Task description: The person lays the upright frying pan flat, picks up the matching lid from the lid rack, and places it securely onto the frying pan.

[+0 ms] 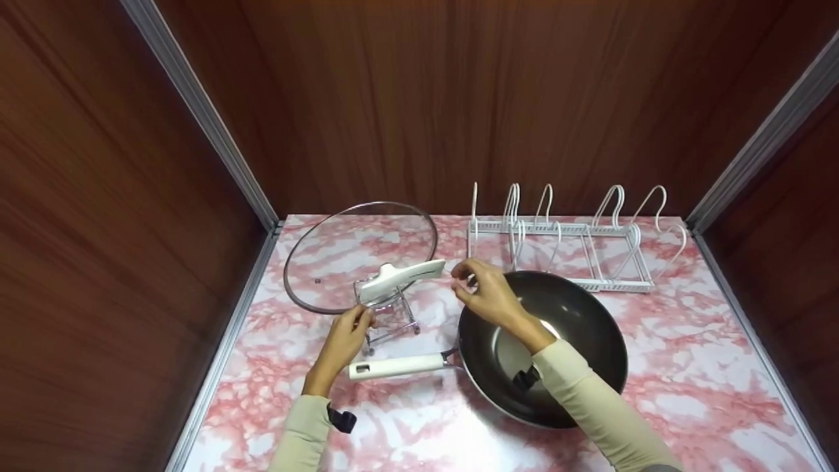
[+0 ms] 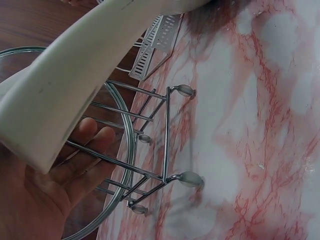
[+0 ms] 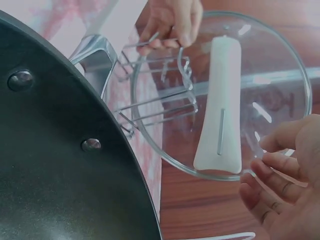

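A glass lid [image 1: 360, 252] with a dark rim and a long white handle [image 1: 403, 278] stands tilted in a small metal wire lid stand [image 2: 166, 132], left of centre on the table. My left hand [image 1: 344, 337] pinches the near wire of that stand; the right wrist view shows its fingertips around the wire. My right hand [image 1: 488, 292] is held above the frying pan's [image 1: 593, 328] far left edge, its fingers loosely bent beside the handle's wide end. In the right wrist view a small gap separates those fingers from the handle, and nothing is in them.
The dark frying pan lies right of centre, its white handle [image 1: 400, 367] pointing left below the stand. Behind the pan is a white wire rack [image 1: 583, 229] with several upright loops. Brown wood-patterned panels [image 1: 419, 111] enclose the marbled red-and-white tabletop [image 1: 695, 367].
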Demonstrator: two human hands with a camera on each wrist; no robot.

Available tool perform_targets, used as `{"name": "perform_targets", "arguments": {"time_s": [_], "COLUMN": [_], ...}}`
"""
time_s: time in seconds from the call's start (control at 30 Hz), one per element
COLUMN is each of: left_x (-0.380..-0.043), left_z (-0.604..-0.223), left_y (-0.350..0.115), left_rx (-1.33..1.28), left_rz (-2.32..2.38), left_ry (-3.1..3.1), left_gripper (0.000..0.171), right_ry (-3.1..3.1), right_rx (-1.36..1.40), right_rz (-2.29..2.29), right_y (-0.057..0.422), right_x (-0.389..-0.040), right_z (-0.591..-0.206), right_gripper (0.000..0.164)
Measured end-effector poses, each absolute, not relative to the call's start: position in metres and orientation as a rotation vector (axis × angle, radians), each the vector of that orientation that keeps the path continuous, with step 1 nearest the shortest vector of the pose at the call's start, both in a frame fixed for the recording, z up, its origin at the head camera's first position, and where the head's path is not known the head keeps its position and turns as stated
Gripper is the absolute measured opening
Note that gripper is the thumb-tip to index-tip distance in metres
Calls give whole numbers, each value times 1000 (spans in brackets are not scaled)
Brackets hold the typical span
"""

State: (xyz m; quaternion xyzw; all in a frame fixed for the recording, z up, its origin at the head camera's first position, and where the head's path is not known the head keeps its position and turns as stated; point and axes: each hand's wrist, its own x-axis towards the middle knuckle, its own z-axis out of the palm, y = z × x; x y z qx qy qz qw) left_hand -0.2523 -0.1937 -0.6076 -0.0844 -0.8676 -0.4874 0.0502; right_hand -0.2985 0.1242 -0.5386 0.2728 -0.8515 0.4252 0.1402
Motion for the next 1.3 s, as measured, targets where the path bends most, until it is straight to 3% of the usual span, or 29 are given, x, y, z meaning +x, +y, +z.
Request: {"name": "perform_targets", "arguments": {"time_s": [1.3], "left_x": [-251], "left_z": [-606], "left_y": [-195], "left_rx": [-285], "left_rz": [-1503], "left_ry": [-2650], "left_gripper": [26], "right_ry": [-2546], "right_rx": [1020], "right_rz": [814], "right_y": [73], "right_x": [-322], "right_z": [-540], "right_gripper": [47]}}
